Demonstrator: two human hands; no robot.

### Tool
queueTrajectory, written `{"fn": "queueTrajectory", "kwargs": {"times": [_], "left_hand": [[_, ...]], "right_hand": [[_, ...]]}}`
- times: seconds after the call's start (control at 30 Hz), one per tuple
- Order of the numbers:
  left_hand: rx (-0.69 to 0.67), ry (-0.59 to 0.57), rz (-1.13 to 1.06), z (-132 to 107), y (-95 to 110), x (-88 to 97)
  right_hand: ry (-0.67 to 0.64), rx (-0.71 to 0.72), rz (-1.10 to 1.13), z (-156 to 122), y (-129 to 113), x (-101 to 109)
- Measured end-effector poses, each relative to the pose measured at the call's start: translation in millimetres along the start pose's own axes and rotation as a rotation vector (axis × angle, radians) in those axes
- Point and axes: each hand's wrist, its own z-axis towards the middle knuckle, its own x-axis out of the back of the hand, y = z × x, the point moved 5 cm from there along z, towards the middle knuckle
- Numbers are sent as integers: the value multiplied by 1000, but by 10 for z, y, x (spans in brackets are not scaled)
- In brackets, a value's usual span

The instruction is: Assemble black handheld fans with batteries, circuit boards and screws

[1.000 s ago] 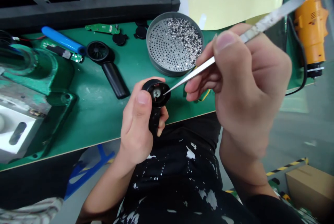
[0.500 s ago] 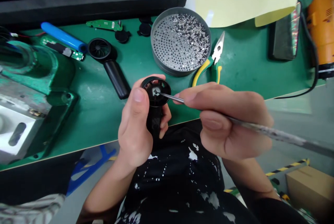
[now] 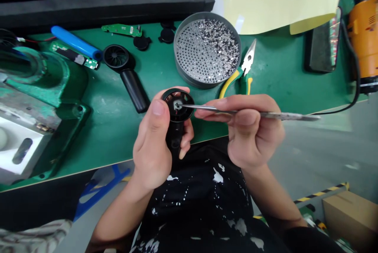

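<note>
Gripping a black plastic fan handle with a round vaned head (image 3: 178,105) in a closed left hand (image 3: 152,143), fingers wrapped round the barrel, head turned up and held above the green bench mat (image 3: 280,68). Pinching long steel tweezers (image 3: 206,107) between thumb and fingers of a nearly closed right hand (image 3: 248,131), tips at the central hub. Lying to the left, a second black fan handle (image 3: 131,87), seemingly whole; nearby, apparently unfitted, a blue cylindrical tube (image 3: 75,42), a green circuit board (image 3: 121,29) and small black discs (image 3: 167,36). Open mat to the right, past yellow-handled pliers (image 3: 233,82) beside a round perforated metal tray (image 3: 175,50) of silver bits; bench edge (image 3: 73,170) close below both hands, leaving little room that way.
</note>
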Motion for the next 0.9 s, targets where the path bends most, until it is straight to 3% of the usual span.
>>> {"fn": "queueTrajectory", "kwargs": {"times": [0.13,0.27,0.4,0.6,0.7,0.8,0.9], "left_hand": [[9,-5,13,-2,-2,-10],[46,-41,-31,8,-13,-17],[27,-67,-79,30,-12,-10],[-193,-27,-24,-12,40,-4],[-274,89,93,-83,118,-45],[-299,213,185,-152,235,-60],[-282,163,315,-175,284,-92]], "right_hand": [[190,14,219,14,15,-61],[205,-119,268,84,63,-29],[190,-162,336,138,70,44],[176,-178,421,91,65,40],[161,-173,436,21,40,50],[176,-86,431,-28,-33,173],[293,36,337,-27,-126,466]]}}
